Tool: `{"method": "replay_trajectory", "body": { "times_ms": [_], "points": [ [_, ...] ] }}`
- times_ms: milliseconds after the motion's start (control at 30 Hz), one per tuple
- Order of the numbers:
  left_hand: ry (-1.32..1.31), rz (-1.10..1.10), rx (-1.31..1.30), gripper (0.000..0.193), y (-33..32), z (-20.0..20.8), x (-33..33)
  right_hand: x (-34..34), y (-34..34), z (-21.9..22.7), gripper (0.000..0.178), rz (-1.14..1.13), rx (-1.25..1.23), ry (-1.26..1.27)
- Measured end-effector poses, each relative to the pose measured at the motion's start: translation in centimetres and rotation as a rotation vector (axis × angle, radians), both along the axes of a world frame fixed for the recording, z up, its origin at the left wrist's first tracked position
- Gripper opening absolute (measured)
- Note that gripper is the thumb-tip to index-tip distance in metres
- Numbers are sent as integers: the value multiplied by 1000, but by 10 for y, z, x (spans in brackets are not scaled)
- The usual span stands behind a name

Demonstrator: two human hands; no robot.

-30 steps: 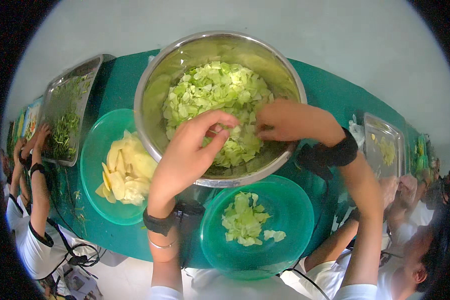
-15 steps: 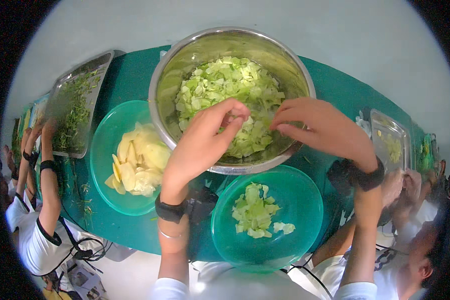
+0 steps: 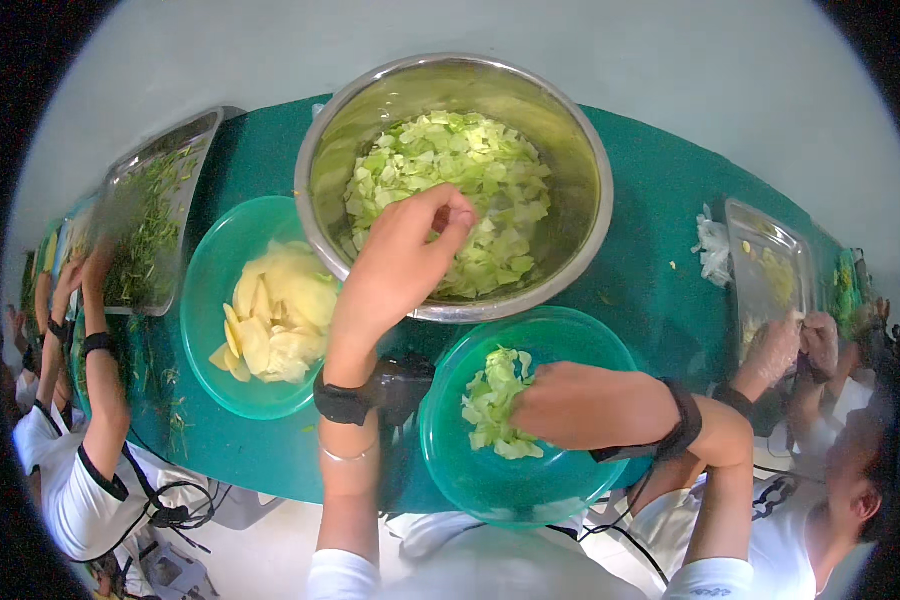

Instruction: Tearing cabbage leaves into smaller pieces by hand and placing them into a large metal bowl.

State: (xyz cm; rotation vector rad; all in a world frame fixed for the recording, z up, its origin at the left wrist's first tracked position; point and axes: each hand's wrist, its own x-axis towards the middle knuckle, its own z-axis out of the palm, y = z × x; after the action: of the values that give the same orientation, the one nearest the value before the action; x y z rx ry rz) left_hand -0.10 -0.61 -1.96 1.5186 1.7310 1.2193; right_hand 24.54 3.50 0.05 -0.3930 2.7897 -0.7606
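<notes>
A large steel bowl holds a heap of chopped pale-green leaf pieces. Over its near rim hangs my left hand, thumb and fingers curled together in a pinch; whatever they hold, if anything, is hidden. My right hand reaches down into a green translucent bowl, at the right side of a smaller pile of leaf pieces. The back of that hand covers its fingertips, so its grip does not show.
Left of the steel bowl, another green bowl holds pale yellow slices. A metal tray with cut greens stands farther left. Another tray is at the right, beside crumpled plastic. Co-workers' hands work at both sides.
My right hand has moved from above the steel bowl down into the green bowl, onto the leaf pile. The left hand stays over the steel bowl. The steel bowl appears slightly farther left.
</notes>
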Motion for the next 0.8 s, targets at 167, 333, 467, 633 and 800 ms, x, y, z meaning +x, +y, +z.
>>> {"method": "replay_trajectory", "body": {
  "times_ms": [167,333,467,633,800],
  "points": [
    [-31,-21,18,18,10,3,6,-4,19,41,12,-7,156,-230],
    [-42,-2,-19,16,3,1,4,-20,54,69,17,-122,-207,-261],
    [10,26,32,16,0,-9,1,-45,95,73,21,-242,-332,-161],
    [155,99,63,15,4,-7,8,-65,127,36,23,-407,-91,-83],
    [322,127,108,18,0,-9,8,-81,131,0,36,-265,58,-10]
  ]
}}
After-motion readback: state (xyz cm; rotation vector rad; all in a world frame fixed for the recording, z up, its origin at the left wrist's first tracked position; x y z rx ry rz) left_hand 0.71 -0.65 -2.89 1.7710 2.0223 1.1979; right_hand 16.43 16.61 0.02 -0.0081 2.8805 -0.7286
